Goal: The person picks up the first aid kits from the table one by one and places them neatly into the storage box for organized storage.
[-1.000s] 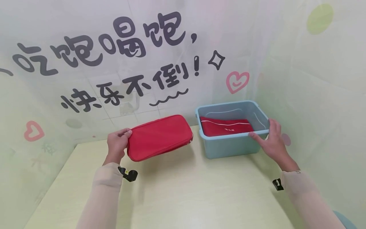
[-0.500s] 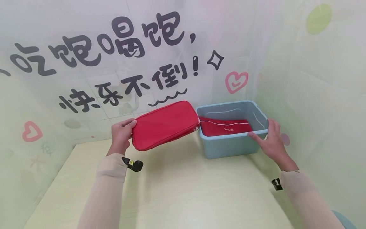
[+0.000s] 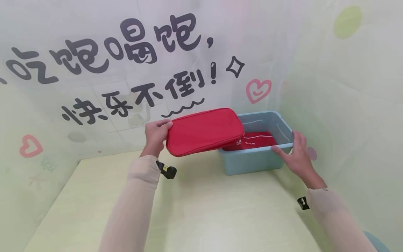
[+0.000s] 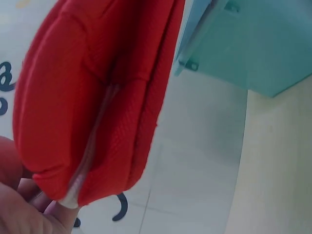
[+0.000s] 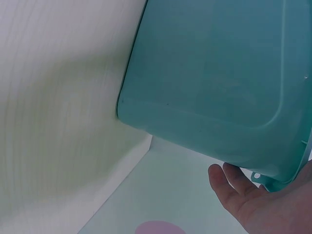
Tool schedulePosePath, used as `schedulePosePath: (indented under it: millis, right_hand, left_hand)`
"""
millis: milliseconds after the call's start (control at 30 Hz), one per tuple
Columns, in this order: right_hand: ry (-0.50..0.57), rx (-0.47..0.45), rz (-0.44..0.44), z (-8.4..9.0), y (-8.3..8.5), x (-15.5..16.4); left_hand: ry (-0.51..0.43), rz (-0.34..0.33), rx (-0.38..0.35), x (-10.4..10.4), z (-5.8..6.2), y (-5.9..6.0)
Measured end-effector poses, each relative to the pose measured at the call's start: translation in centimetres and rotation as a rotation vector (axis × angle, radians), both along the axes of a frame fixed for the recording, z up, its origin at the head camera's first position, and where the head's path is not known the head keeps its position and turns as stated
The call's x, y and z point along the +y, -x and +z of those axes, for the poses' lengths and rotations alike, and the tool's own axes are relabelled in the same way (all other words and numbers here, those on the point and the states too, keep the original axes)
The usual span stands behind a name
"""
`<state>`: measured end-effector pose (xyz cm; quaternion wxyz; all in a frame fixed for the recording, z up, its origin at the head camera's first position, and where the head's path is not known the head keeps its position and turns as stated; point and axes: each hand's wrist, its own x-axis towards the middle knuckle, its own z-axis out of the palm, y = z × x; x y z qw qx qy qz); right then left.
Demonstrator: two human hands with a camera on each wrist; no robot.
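My left hand (image 3: 156, 134) pinches the left end of a red zip pouch (image 3: 203, 131), thumb on its top face. The pouch is in the air, tilted, its right end over the left part of a light blue storage bin (image 3: 252, 161). In the left wrist view, a pale zipper (image 4: 87, 151) runs along the pouch's side. A second red pouch (image 3: 262, 140) with a white line lies inside the bin, partly hidden by the held one. My right hand (image 3: 297, 154) grips the bin's front right corner, thumb at the front rim and fingers at the right side.
The bin stands on a pale wooden table (image 3: 201, 210), near the back right. A printed wall covering (image 3: 176, 52) with black characters rises behind it, and another wall (image 3: 346, 105) stands close on the right.
My left hand has carried the red pouch up and to the right, from beside the bin to over its left part. My right hand stays on the bin, which has not moved.
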<state>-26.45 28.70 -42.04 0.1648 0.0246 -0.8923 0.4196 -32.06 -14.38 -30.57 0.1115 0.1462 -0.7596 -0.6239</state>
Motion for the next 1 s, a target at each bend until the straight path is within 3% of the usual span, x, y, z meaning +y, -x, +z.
schedulePosePath:
  millis: [367,733,1000]
  right_hand:
    - [-0.005,-0.005,-0.007,0.1,-0.1,0.3]
    - [-0.014,0.011,0.001,0.0,0.0,0.1]
    - [-0.02,0.012,0.007,0.0,-0.1,0.2]
  left_hand:
    - [0.078,-0.036,0.044,6.2,1.5,1.4]
    - [0.064,-0.059,0.06,10.6,0.7,2.0]
    - [0.117,-0.045,0.047,13.1,0.4,2.2]
